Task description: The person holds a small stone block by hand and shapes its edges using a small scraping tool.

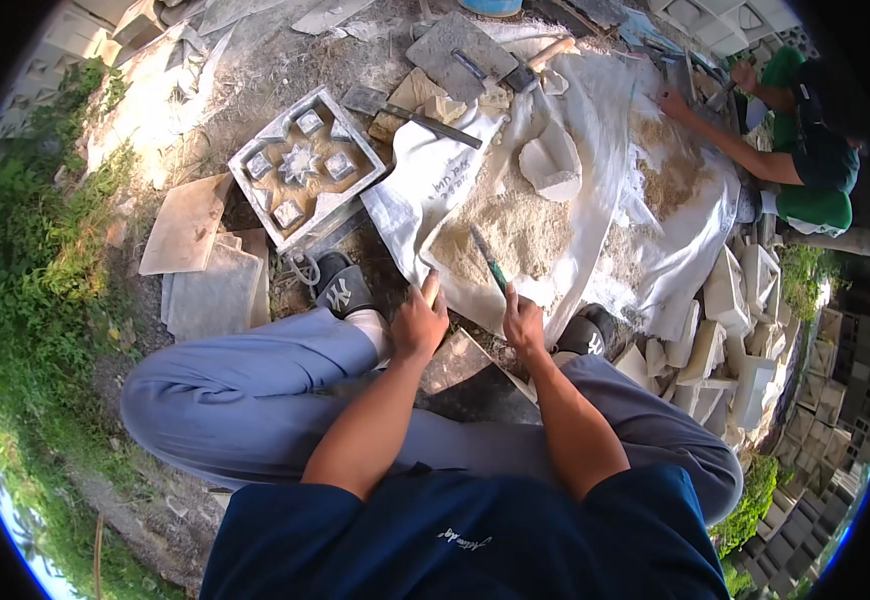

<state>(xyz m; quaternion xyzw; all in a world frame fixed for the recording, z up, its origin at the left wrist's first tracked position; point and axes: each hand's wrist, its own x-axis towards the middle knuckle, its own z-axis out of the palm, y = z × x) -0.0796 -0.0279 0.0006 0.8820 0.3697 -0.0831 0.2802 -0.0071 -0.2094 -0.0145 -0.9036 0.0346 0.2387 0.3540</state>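
Tool (495,270) with green handle, tight in right hand (524,322), blade toward eleven o'clock by the sandy powder (545,235); left hand (420,320) curled at white sheet's (417,205) edge, grip unclear; square mold (238,170) at ten o'clock from both hands

Left grip (422,318): just beside the right one, fingers curled, back of the hand upward; how tightly it closes is unclear.
Right grip (523,320): closed, fingers wrapped round, apart from the left.
Left wrist (410,357): directly behind its grip, roughly in line with the arm.
Left forearm (363,422): bare, slants back and outward from the grip.
Right forearm (579,420): bare, slants back and outward likewise.
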